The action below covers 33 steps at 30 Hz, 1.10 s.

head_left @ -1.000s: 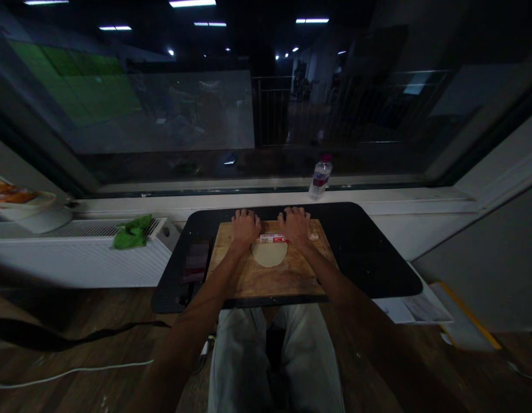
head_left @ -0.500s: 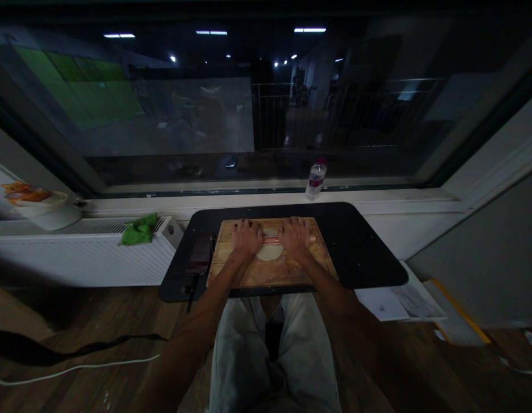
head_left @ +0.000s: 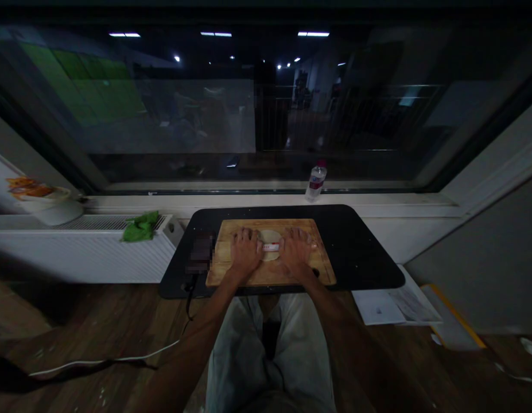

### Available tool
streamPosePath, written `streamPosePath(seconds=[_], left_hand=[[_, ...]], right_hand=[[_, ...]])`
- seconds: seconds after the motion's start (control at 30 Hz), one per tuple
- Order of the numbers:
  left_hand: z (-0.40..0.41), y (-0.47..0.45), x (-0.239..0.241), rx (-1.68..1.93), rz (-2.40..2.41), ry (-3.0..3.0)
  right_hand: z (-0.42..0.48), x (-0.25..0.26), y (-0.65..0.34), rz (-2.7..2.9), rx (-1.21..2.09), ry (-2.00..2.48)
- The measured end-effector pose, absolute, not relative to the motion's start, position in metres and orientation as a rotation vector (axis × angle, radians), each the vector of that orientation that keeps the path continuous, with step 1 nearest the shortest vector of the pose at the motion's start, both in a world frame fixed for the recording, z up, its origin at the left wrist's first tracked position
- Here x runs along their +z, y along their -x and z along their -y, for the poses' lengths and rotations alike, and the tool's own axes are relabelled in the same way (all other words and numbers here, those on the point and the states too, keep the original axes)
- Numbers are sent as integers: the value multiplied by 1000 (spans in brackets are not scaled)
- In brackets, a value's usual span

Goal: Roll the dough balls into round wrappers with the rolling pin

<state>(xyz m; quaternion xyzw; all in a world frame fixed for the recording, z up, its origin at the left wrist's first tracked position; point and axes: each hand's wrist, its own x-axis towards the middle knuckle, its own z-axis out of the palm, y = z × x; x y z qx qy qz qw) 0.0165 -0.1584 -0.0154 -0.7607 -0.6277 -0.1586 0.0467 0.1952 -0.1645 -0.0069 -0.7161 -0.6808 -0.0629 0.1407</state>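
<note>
A flat round of pale dough (head_left: 270, 236) lies on a wooden board (head_left: 321, 267) on a black table (head_left: 360, 252). A rolling pin with a red and white label (head_left: 271, 247) lies across the dough's near half. My left hand (head_left: 244, 250) presses flat on the pin's left end, fingers stretched out. My right hand (head_left: 296, 250) presses flat on its right end in the same way. Most of the pin is hidden under my palms.
A dark blurred object (head_left: 200, 255) lies on the table left of the board. A water bottle (head_left: 316, 180) stands on the window sill behind. A green cloth (head_left: 140, 227) rests on the radiator (head_left: 76, 252) at left, a bowl (head_left: 48, 206) further left. Papers (head_left: 395, 307) and cables (head_left: 102, 361) lie on the floor.
Both hands have drawn the rolling pin toward me, from the dough's far edge to its near half. The far part of the dough now shows beyond the pin.
</note>
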Motion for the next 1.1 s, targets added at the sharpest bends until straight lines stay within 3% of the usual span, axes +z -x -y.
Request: streamPosePath(seconds=[1.1], left_hand=[[69, -20, 11, -390, 1967, 2351]], right_hand=[[84, 23, -192, 2014, -75, 2062]])
